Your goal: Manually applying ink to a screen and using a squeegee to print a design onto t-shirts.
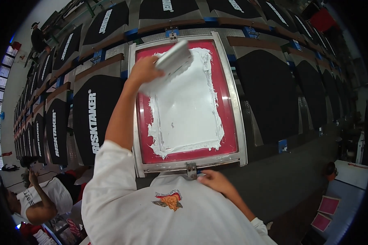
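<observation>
In front of me lies a metal screen-printing frame (240, 136) with red mesh borders. Thick white ink (186, 112) covers its middle, ragged along the edges. My left hand (145, 72) grips a squeegee (173, 57) coated in white, tilted and slightly blurred over the screen's far left part. Down at the near edge of the frame, my right hand (218, 182) is beside a metal clamp (191, 170), its fingers drawn together next to a small blue part. Whatever those fingers hold is hard to make out.
Rows of boards bear black fabric panels; those at left (96, 118) have white lettering, the right one (268, 94) is plain. A person in a white sleeveless shirt (55, 194) is at lower left, another person (39, 38) far left. Pink framed sheets (329, 205) lie lower right.
</observation>
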Action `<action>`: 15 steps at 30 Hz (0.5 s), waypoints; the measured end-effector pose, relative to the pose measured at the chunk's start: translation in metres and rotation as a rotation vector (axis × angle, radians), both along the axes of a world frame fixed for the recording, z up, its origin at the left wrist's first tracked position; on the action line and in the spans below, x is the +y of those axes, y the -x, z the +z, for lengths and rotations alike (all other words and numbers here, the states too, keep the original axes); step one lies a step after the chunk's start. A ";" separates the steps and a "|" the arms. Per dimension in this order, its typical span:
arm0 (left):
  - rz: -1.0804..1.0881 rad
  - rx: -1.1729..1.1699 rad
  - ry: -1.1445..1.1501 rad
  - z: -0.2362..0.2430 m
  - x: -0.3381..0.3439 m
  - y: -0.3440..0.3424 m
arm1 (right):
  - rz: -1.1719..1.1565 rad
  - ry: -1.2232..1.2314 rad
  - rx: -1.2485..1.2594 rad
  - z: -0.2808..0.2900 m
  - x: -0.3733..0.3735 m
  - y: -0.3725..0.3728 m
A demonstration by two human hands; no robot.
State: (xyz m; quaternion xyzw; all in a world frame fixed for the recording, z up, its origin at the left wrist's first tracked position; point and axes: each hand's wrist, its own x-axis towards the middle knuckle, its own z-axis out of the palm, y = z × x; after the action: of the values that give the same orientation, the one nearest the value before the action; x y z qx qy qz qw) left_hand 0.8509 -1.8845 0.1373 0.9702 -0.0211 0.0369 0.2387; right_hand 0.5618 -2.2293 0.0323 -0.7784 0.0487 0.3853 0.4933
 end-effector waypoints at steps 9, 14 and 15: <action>-0.085 -0.508 -0.226 -0.127 -0.053 0.010 | 0.069 0.117 -0.092 0.012 0.035 0.001; -0.179 -0.150 -0.110 -0.041 -0.070 0.092 | 0.065 0.065 -0.131 0.005 0.026 -0.004; -0.183 -0.131 -0.112 -0.026 -0.074 0.112 | 0.073 0.007 -0.174 0.001 0.024 -0.005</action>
State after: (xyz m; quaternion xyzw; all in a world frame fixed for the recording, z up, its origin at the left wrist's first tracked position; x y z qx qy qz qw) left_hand 0.7385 -1.9581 0.1118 0.9715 -0.1274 0.0772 0.1845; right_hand 0.5664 -2.2052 0.0331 -0.8117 -0.0215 0.3340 0.4786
